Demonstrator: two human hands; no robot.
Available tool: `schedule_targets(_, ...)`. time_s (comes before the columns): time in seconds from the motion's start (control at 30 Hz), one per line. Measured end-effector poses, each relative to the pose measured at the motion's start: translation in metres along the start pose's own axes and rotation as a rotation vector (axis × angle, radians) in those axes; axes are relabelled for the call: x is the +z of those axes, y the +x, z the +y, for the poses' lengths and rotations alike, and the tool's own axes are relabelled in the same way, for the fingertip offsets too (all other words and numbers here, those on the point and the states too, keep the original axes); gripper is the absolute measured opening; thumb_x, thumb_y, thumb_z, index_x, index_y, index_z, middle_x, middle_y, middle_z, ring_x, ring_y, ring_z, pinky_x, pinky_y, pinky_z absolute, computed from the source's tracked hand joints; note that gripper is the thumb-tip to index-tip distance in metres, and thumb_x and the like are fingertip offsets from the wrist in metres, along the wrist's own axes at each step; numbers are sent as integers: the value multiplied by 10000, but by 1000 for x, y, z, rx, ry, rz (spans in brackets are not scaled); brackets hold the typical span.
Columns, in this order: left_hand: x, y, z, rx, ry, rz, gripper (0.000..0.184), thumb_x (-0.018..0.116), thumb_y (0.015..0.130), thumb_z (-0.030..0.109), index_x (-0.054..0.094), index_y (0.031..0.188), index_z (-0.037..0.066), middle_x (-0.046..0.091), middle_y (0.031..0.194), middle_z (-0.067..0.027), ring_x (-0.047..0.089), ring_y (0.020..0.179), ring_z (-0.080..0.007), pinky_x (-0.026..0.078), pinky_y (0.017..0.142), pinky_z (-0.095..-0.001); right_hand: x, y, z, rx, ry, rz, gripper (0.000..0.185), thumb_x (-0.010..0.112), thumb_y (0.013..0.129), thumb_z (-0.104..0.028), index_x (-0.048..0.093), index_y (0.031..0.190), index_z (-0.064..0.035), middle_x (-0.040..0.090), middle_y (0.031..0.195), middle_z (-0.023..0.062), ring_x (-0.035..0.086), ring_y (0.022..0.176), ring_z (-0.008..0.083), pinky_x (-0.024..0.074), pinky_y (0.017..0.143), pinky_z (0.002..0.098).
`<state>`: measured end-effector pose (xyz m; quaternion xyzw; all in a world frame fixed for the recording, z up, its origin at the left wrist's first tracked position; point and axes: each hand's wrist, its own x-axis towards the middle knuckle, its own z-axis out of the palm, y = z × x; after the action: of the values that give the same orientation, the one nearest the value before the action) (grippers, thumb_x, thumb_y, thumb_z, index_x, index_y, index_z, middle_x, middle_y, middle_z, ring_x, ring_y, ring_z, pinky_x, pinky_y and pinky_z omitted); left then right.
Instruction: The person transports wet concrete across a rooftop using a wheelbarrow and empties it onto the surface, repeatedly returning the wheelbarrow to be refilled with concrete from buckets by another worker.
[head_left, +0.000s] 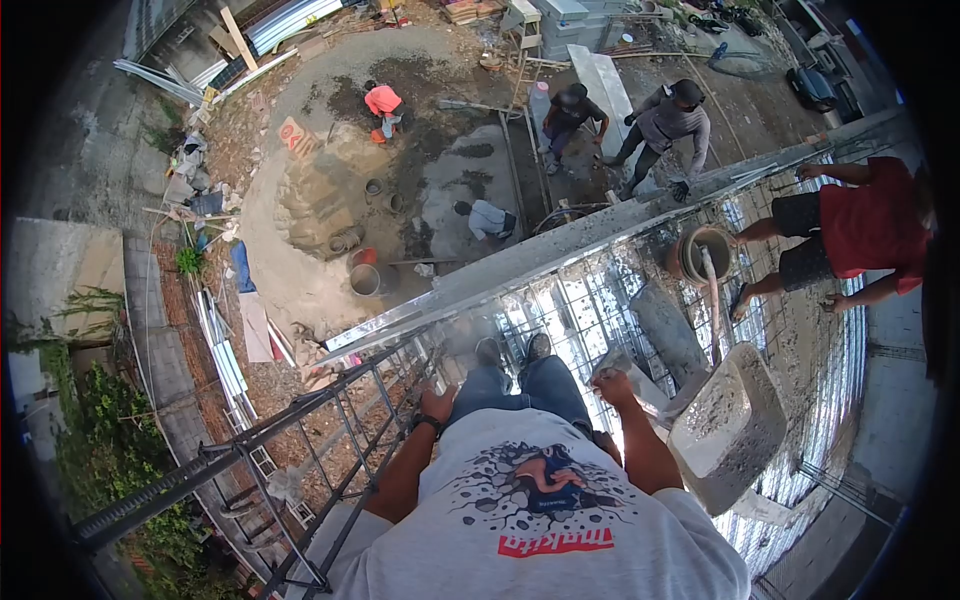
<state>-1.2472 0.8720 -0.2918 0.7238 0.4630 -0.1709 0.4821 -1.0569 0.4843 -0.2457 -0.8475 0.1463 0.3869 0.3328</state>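
My left hand, with a dark band on the wrist, hangs beside my jeans, fingers slightly apart and holding nothing that I can see. It is nearest to a rebar cage rising at my left. My right hand is out by my right thigh with its fingers curled; what they hold, if anything, cannot be made out. To the right of that arm lies a concrete-smeared wheelbarrow tray. My shoes stand on a shiny metal deck with a rebar grid.
A person in a red shirt stands at the right by a bucket. A concrete-covered edge beam crosses ahead. Far below, several people work around a sand heap, wet mix and a bucket.
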Motion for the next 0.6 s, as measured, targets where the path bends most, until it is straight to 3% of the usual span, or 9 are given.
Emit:
schedule_targets(0.2,-2,-3,8,18,27,17,702,685,732,405,493,1240,-41,537,1195,-287,510,1145,-385,399,968,-418,2,-1,12,13,9,18,185,677,778,-150,658,918,-31,674,757,65,637,614,134,480,502,266)
schedule_targets(0.4,-2,2,14,426,242,106,587,704,707,350,548,1156,4,584,1075,-242,544,1045,-386,441,892,-447,9,0,21,-9,45,22,195,674,773,-144,654,938,-43,672,761,64,633,608,133,479,496,262)
schedule_targets(0.53,-3,-3,23,503,322,138,517,711,698,325,578,1090,15,590,1069,-211,548,1030,-365,436,896,-440,6,-12,14,-3,42,32,194,672,774,-151,646,933,-44,670,759,57,631,604,131,481,496,264)
schedule_targets(0.6,-5,-7,31,507,385,156,489,715,699,307,599,1073,14,596,1104,-197,550,1056,-345,428,924,-420,18,21,62,-94,-130,83,257,679,769,-202,644,965,-40,678,772,73,642,619,129,495,507,285)
